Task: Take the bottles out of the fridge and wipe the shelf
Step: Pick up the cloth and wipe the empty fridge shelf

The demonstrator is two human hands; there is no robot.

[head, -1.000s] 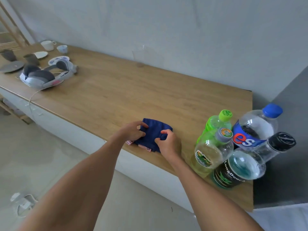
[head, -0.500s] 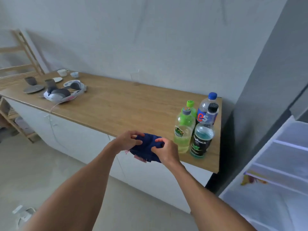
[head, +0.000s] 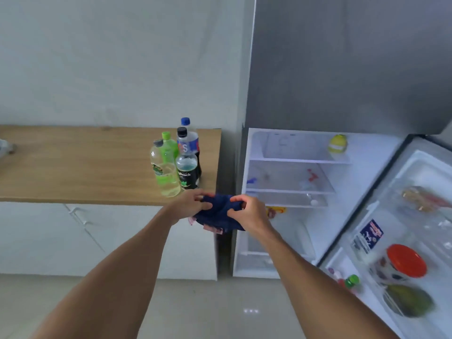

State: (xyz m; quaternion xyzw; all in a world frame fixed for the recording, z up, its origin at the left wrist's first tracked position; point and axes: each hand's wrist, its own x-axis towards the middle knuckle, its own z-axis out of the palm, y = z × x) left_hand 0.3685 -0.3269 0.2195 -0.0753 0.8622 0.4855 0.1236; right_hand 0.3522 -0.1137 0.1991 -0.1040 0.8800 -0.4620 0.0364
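Observation:
Both my hands hold a dark blue cloth [head: 219,211] in the air, just off the counter's front right corner. My left hand [head: 189,204] grips its left side, my right hand [head: 247,210] its right side. Several bottles stand grouped on the wooden counter [head: 85,165]: a pale yellow-green one [head: 165,173], a bright green one [head: 170,145], a dark-labelled one with teal liquid [head: 187,170] and a blue-capped one [head: 189,140] behind. To the right the fridge stands open, with bare glass shelves [head: 291,178].
A yellow-green item [head: 338,143] sits on the fridge's top shelf. The open fridge door [head: 403,228] at the right carries a red-lidded jar [head: 401,264], a green fruit [head: 408,299] and packets. White cabinets [head: 97,238] run under the counter.
The cloth has come up off the counter in both hands. My view has swung right, so the open fridge and its door now fill the right side.

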